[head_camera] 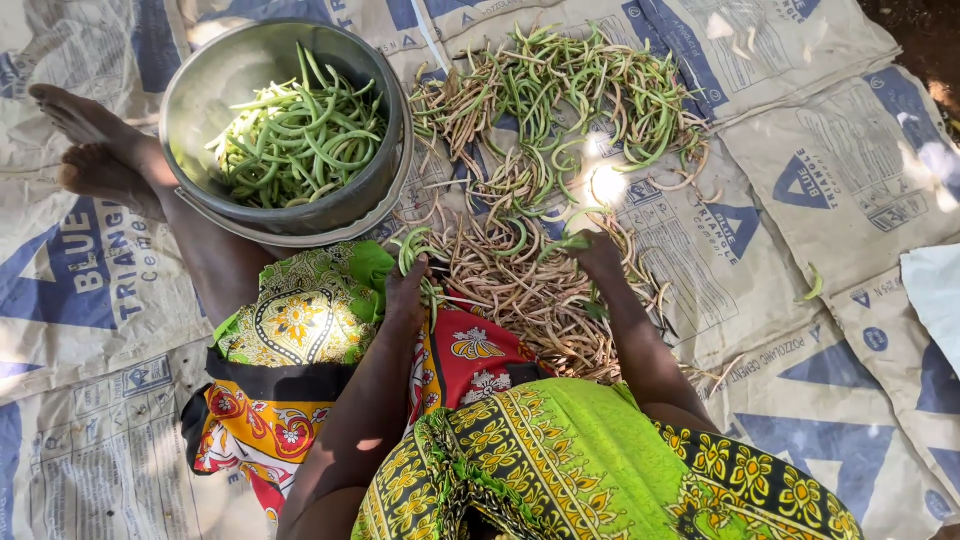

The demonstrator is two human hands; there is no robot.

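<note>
The left hand (408, 285) grips green bean pods (412, 246); the right hand (597, 255) pinches one pod (566, 242) over the dry pile (520, 285) beside the metal bowl (215, 75).

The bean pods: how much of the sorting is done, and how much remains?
Done: the metal bowl already holds a good heap of green pods. In hand: the left hand holds a few green pods; the right hand reaches into the dry tan pods. Left: a large mixed pile on the sacks.
</note>
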